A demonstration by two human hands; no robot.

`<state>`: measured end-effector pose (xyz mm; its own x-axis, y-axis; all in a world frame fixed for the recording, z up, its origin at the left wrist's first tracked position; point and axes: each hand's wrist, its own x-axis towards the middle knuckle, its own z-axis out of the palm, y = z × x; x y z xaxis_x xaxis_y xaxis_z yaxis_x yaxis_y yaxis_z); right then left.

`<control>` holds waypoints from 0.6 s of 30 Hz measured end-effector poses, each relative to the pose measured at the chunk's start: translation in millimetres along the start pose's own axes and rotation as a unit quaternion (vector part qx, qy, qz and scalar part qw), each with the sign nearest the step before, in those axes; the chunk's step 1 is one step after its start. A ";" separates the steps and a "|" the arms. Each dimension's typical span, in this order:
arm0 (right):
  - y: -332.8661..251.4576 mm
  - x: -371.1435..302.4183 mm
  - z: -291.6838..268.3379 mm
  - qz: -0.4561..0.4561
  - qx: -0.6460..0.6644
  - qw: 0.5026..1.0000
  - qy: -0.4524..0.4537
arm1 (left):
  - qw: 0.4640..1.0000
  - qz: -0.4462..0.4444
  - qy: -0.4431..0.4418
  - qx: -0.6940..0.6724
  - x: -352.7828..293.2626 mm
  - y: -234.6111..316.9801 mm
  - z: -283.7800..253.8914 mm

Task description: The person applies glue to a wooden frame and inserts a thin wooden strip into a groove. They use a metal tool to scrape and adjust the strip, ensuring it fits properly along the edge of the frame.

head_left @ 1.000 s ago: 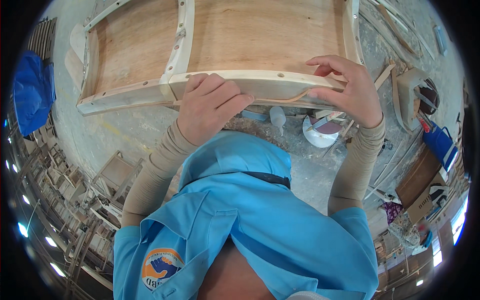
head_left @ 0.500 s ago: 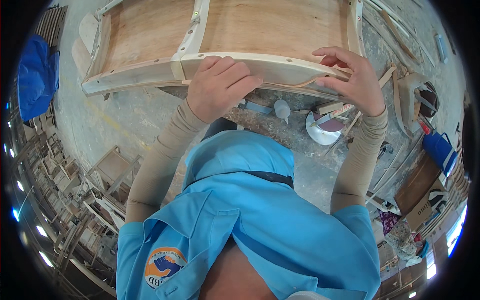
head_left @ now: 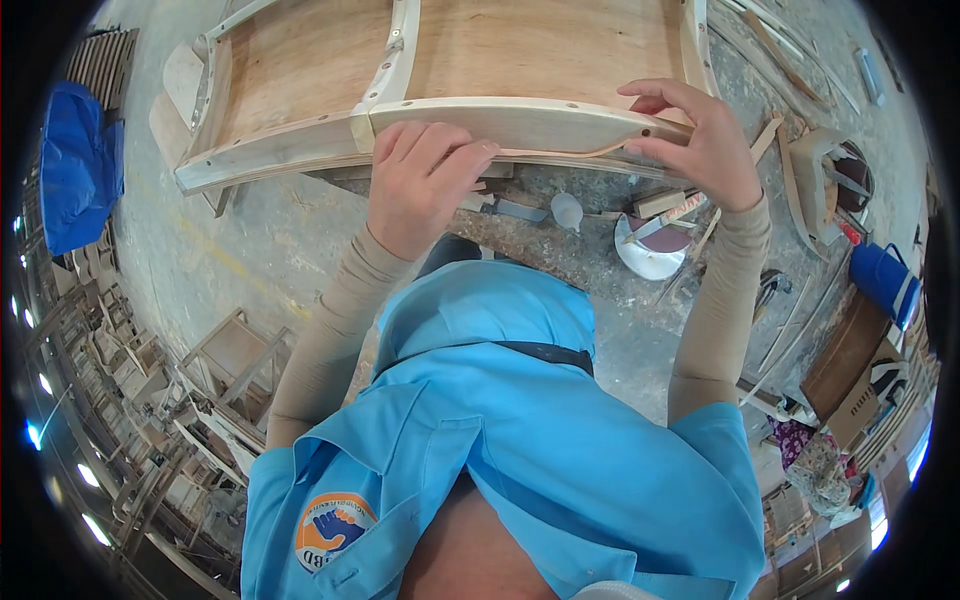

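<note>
A large curved wooden frame (head_left: 520, 110) with plywood panels (head_left: 540, 50) spans the top of the view. Along the lower edge of its near rail runs a thin, flexible wooden strip (head_left: 565, 155), bowed upward at its right part. My left hand (head_left: 418, 190) is wrapped over the rail beside a pale joint block, its thumb lying along the strip. Farther right, my right hand (head_left: 708, 145) is curled about the rail's end, fingers above and thumb against the raised part of the strip. The strip's ends are hidden by my hands.
Below the rail lie a translucent cup (head_left: 566, 211), a round sanding disc (head_left: 652, 250) and wood offcuts (head_left: 658, 204). A blue bag (head_left: 884, 280) stands at right, a blue sheet (head_left: 75, 170) at far left. Stacked wooden chair frames (head_left: 130, 350) fill the lower left.
My left hand has slid left along the rail, closer to the joint block. My right hand stays near the rail's right end. The whole view has shifted slightly.
</note>
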<state>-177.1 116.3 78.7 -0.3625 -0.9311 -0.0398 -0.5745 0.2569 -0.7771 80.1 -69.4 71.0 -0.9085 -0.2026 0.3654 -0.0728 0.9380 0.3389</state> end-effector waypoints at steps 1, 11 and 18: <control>-4.6 -0.8 1.3 -0.021 -0.013 1.000 0.013 | 1.000 -0.005 0.006 0.002 -1.6 -1.6 -1.5; -51.7 -30.1 63.3 -0.087 -0.094 0.973 0.191 | 0.998 -0.058 0.016 0.012 -16.9 -16.3 -16.3; -54.0 -22.6 79.1 -0.080 -0.127 0.966 0.211 | 0.998 -0.067 0.008 -0.008 -10.8 -17.6 -13.9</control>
<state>-79.8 103.0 71.8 -0.4908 -0.7890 0.3696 -0.7896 0.2235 -0.5714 96.9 -87.6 73.1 -0.8844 -0.3301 0.3300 -0.1857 0.8975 0.3999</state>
